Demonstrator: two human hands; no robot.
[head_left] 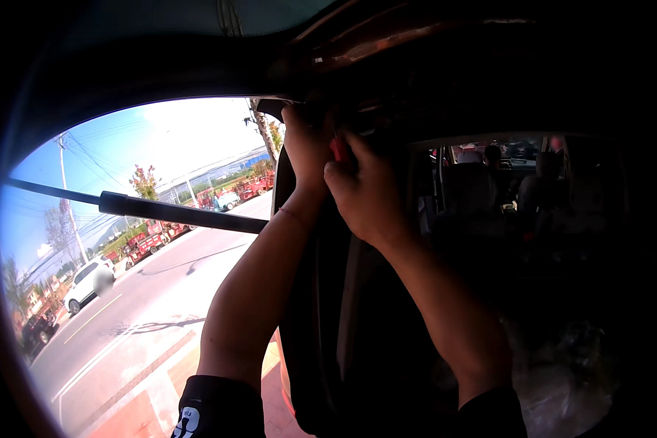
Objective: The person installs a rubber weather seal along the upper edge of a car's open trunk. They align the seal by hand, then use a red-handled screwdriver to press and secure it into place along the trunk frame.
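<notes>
Both my arms reach up to the top corner of a vehicle's open rear doorway. My left hand (308,150) is raised against the dark frame (290,186) at that corner, and its fingertips fade into shadow. Just to its right, my right hand (366,191) is closed round a tool with a red handle (337,149). The tool's upper end points up into the dark trim, so its tip cannot be made out. Thumb and fingers of the right hand press on the handle from below and from the side.
A black gas strut (182,213) slants across the opening at left. Beyond it are a road (146,285), a white car (90,282) and red three-wheeled carts (144,247). Inside the dark cabin are seats (471,188) and a crumpled clear plastic sheet (562,365).
</notes>
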